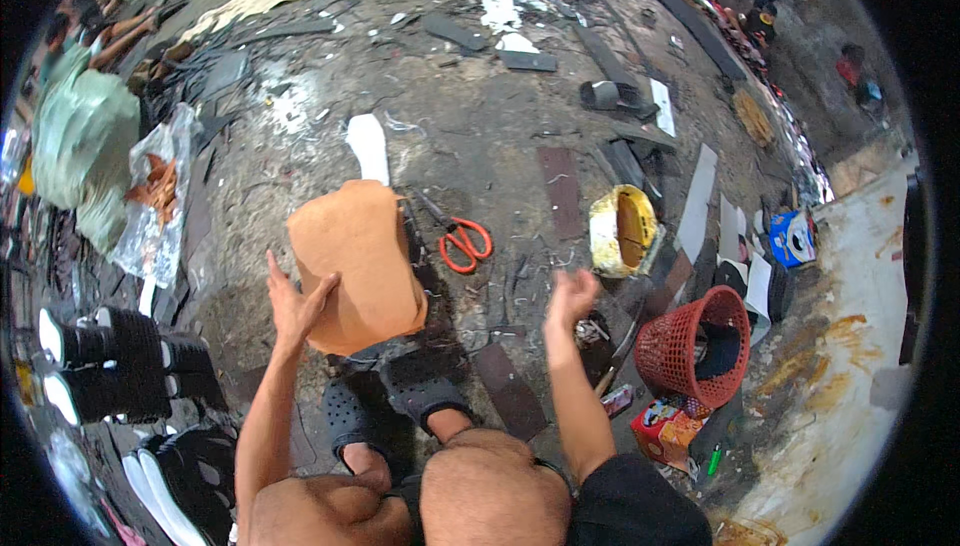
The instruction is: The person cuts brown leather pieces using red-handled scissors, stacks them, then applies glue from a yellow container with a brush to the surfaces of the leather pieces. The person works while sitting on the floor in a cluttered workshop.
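A tan, rounded sheet of material (355, 266), which looks like a stack from its thick right edge, lies in front of my feet. My left hand (292, 308) is at its left edge, fingers spread, with the thumb across the top surface. To the right of the sheet lie scissors (464, 244) with orange-red handles, blades pointing up and left. My right hand (574, 296) is raised with curled fingers, near a yellow and white tub (607, 231). Whether anything is inside those fingers is hidden. A white sole-shaped piece (368, 146) sits just beyond the tan sheet.
At right stand a red plastic basket (665, 356) and a red box (662, 436), with a green lighter (714, 460) nearby. Stacked black and white footwear (110, 366) fills the left. Dark offcuts (560, 191) litter the floor. People (95, 36) sit farther back.
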The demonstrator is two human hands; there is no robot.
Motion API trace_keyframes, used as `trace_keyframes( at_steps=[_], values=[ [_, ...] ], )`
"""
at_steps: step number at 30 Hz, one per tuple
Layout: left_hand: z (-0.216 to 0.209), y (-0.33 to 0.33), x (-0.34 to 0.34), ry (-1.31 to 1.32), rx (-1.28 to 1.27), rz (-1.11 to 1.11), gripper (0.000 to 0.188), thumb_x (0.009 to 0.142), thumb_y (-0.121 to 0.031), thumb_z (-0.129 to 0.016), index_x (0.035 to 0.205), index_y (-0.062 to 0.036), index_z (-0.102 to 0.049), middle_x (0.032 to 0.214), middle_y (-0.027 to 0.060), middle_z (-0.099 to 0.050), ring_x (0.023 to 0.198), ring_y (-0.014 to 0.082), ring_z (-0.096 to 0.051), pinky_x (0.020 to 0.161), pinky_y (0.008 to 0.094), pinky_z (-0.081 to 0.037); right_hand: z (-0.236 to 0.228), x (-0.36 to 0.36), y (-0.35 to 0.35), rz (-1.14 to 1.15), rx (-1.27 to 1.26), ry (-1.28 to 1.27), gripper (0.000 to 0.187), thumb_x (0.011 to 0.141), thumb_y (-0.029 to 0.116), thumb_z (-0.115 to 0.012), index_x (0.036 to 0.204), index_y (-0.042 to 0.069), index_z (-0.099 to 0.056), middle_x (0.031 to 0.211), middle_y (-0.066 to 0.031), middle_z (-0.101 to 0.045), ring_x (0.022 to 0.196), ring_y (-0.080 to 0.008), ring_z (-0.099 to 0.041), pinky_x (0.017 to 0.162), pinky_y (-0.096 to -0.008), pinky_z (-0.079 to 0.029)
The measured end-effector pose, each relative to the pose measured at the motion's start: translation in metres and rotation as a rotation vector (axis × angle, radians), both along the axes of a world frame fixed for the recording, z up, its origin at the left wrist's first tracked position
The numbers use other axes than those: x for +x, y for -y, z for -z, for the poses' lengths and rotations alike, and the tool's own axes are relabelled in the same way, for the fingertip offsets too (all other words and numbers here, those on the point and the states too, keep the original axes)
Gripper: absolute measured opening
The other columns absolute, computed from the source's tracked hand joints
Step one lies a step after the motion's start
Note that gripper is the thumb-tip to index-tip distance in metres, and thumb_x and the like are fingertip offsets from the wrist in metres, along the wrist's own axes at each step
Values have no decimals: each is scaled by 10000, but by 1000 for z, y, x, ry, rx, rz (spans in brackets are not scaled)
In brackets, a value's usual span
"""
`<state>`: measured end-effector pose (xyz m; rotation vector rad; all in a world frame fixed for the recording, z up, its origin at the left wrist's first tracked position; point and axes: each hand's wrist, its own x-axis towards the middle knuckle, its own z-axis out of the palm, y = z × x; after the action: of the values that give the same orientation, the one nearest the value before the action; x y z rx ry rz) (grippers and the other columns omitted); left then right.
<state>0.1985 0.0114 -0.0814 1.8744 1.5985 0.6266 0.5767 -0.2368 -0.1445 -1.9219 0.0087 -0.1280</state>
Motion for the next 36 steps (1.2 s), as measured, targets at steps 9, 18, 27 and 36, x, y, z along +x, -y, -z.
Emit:
trace_keyframes(
  at_steps=[9, 18, 27, 36],
  values=[
    [-179, 12, -3, 142, 93, 467, 718, 842, -205, -805, 1465, -104, -463, 1474, 145, -449, 1181, 275, -594, 983, 434, -508, 24, 143, 81, -194, -194, 10, 1015, 599, 279, -972, 1366, -90, -419, 1361, -237, -523, 1234, -341, -530, 1074, -426, -408],
    [-167, 38, 96, -45, 309, 858, 480, 809, -149, -804, 1259, -109, -641, 1309, 147, -614, 1208, 365, -590, 1028, 450, -484, 41, 77, 43, -139, -52, 186, 745, 621, 257, -967, 1191, -69, -615, 1178, -187, -670, 1057, -329, -647, 945, -444, -502],
    [101, 68, 274, 35, -326, -49, 881, 769, -357, -807, 1469, -20, -393, 1406, 279, -450, 1307, 446, -456, 1055, 524, -437, 55, -37, 2, -237, -89, 218, 752, 606, 283, -967, 1191, -43, -626, 1140, -210, -661, 1046, -376, -632, 937, -478, -492],
    [120, 20, 243, 343, -264, -259, 450, 624, -49, -819, 1015, -46, -597, 832, 72, -651, 694, 186, -636, 610, 343, -540, -19, -156, 45, -399, 52, -117, 721, 854, 123, -771, 1465, -11, -413, 1320, -208, -570, 1183, -324, -586, 961, -429, -508]
  ],
)
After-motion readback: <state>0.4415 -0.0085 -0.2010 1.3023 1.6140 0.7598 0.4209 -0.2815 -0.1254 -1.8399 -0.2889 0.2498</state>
